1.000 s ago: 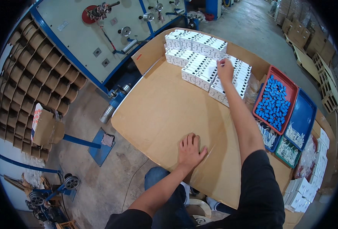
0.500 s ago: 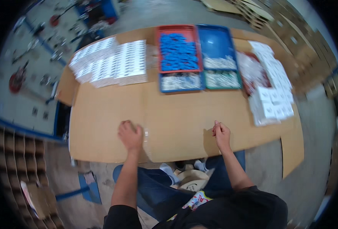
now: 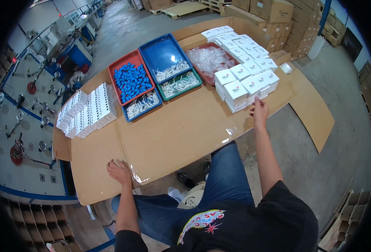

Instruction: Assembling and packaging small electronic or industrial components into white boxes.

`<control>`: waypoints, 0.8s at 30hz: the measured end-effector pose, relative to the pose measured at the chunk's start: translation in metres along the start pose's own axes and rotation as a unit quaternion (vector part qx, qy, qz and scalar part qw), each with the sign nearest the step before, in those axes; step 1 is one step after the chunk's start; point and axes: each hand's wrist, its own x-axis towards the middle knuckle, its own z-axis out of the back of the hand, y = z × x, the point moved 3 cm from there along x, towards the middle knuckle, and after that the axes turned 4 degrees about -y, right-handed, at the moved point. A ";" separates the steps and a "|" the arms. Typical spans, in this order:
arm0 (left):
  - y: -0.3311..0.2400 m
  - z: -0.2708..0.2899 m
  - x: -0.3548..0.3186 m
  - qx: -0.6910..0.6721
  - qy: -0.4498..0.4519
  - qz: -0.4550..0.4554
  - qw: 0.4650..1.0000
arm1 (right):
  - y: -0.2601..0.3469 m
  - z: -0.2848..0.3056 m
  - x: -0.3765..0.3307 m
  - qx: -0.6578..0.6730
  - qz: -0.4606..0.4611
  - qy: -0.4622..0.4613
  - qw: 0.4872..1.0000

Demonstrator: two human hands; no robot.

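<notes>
My left hand (image 3: 119, 171) rests on the cardboard-covered tabletop (image 3: 173, 140) near its front left edge, fingers loosely spread and holding nothing. At the right, my right hand (image 3: 259, 111) is raised beside the front corner of a stack of white boxes (image 3: 237, 93). Its fingers are apart and slightly bent, the tips close to the boxes; I cannot tell whether they touch. Nothing shows in that hand.
A red tray (image 3: 119, 67) holds blue pieces. White pieces fill part of a blue tray (image 3: 158, 48), a green tray (image 3: 199, 82) and a smaller blue tray (image 3: 131, 119). Clear plastic bags (image 3: 210, 59) sit behind the stack. More white boxes (image 3: 94, 110) stand left.
My view has turned to the right. My right hand has moved from above the front of the table to the white box stack. My left hand stays on the tabletop.
</notes>
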 end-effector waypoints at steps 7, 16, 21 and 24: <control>-0.029 0.026 -0.089 -0.123 0.025 0.073 0.989 | 0.001 -0.013 0.046 -0.053 -0.158 0.106 0.980; -0.070 0.034 -0.107 0.011 0.261 0.058 0.964 | -0.014 -0.011 0.053 0.080 -0.187 0.121 0.972; -0.075 0.029 -0.103 0.025 0.343 0.094 0.934 | -0.018 0.000 0.058 0.109 -0.187 0.133 0.967; -0.079 0.018 -0.106 0.035 0.355 0.126 0.926 | -0.021 0.009 0.060 0.124 -0.182 0.132 0.966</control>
